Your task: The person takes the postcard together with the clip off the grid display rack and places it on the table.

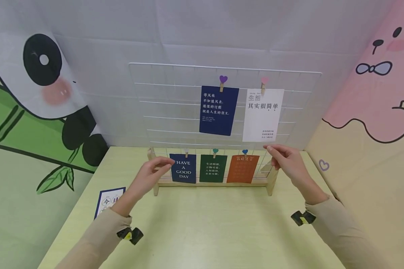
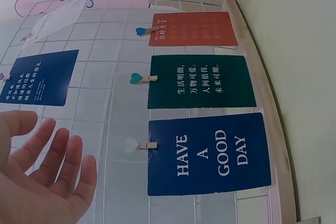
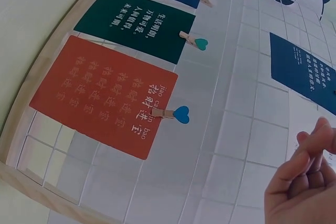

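My left hand [image 1: 155,171] is beside the blue "HAVE A GOOD DAY" card [image 1: 183,168], its fingers loosely bent and holding nothing. In the left wrist view this hand's fingers [image 2: 55,153] spread in front of the wire grid. My right hand [image 1: 286,158] is just below the white card [image 1: 263,116], fingertips close to its lower edge, fingers loosely bent. A pink heart clothespin [image 1: 263,84] holds that card on the grid, next to a navy card [image 1: 219,111] under a purple heart clothespin [image 1: 222,82]. Below hang a green card [image 1: 213,169] and an orange card [image 1: 243,170].
The white wire grid [image 1: 170,86] stands in a wooden base [image 1: 212,184] at the back of the table [image 1: 205,228]. A blue-bordered white card [image 1: 102,198] lies left, partly behind my left forearm. Cartoon-printed cloths [image 1: 350,123] enclose the sides.
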### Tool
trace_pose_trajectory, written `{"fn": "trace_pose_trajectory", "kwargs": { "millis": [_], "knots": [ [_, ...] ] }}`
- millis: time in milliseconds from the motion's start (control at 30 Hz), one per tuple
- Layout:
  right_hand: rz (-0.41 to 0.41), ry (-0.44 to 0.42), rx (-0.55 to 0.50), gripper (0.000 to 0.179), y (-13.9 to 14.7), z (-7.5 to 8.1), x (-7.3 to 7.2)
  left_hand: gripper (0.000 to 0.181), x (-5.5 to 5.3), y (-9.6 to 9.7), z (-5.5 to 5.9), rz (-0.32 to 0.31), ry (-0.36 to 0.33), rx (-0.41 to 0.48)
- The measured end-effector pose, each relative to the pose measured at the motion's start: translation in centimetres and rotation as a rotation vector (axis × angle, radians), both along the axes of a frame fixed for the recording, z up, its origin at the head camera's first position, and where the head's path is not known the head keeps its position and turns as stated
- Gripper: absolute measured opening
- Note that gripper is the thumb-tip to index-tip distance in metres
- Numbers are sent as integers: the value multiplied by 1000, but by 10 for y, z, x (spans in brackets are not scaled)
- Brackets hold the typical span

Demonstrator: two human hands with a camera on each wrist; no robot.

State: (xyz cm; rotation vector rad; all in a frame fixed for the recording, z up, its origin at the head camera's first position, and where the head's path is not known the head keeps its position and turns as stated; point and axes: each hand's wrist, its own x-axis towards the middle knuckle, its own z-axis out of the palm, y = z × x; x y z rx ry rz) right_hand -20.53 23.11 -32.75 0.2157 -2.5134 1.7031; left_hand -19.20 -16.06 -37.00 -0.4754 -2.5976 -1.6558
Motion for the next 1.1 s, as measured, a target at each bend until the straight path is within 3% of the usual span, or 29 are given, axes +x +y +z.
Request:
{"fn": "trace_pose_trajectory", "kwargs": {
  "millis": [300, 667, 1100],
  "knots": [
    [24, 15, -22, 40, -10, 5, -1, 27, -3, 7, 3, -25, 26, 23],
    [33, 28, -15, 40, -21, 11, -4, 23, 12, 24, 33, -18, 19, 6],
    [55, 64, 0, 38, -30, 20, -9, 22, 8, 28, 38, -41, 46, 33]
  ]
}}
